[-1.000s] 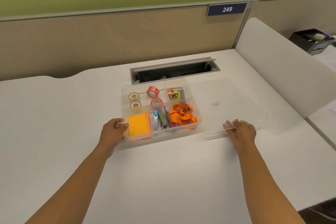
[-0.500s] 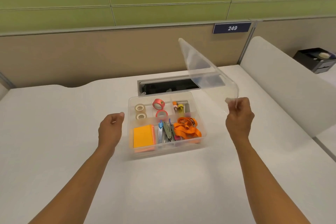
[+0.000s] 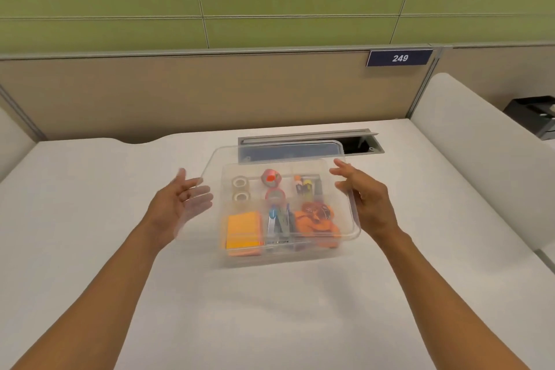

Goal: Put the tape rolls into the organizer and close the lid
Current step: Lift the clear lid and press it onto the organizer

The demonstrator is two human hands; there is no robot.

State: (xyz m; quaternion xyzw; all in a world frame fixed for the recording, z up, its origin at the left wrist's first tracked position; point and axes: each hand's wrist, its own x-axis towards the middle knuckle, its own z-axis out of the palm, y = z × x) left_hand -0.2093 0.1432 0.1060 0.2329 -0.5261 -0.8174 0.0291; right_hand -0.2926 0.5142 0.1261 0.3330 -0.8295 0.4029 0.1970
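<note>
- Clear plastic lid (image 3: pixel 207 189) hangs above the organizer (image 3: pixel 282 252) on the white desk (image 3: pixel 90 189); my left hand (image 3: pixel 177 204), spread wide, reaches to steady its left edge.
- Tape rolls (image 3: pixel 241 189) already sit in the back compartments.
- My right hand (image 3: pixel 365 201) grips the lid's right rim, guiding it down square.

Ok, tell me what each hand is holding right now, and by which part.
The right hand holds the clear lid by its right edge, above the organizer. The left hand is open at the lid's left edge; contact cannot be told.
</note>
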